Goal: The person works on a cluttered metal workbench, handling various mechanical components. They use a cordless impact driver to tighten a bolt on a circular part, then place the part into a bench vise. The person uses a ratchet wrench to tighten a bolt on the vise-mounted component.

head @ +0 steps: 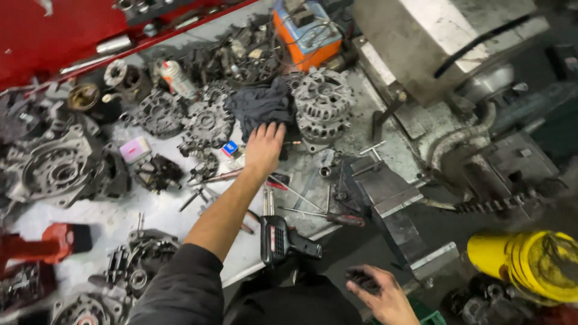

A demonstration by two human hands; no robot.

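The right hand is curling around a small dark part that is showing too little to identify, and the bottom edge is cutting off its wrist; the left hand is lying over the lower edge of a dark rag, hiding whatever is sitting beneath the palm. The yellow drum is running off the right edge; the red tool is getting cropped at the left edge.
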